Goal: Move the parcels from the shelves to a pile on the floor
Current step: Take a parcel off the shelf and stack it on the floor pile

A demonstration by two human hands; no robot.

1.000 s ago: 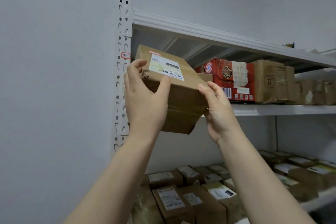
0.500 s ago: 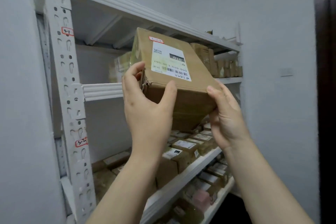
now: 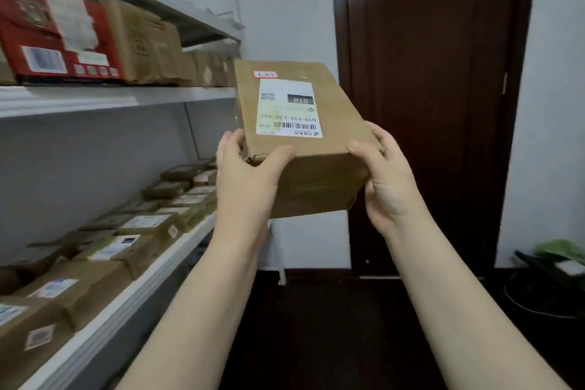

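Brown cardboard parcel (image 3: 316,180) with a white shipping label is held in the air, just beside the white metal shelves (image 3: 110,98) and before a dark wooden door (image 3: 427,104). The left hand (image 3: 247,177) grips its near left corner and the right hand (image 3: 389,180) its near right corner, thumbs on top.

Label on the held parcel (image 3: 335,95)
Its white label (image 3: 288,108), upside down, reads "010" in a black block and "010-010" beneath; the pink sticker (image 3: 265,74) is illegible.
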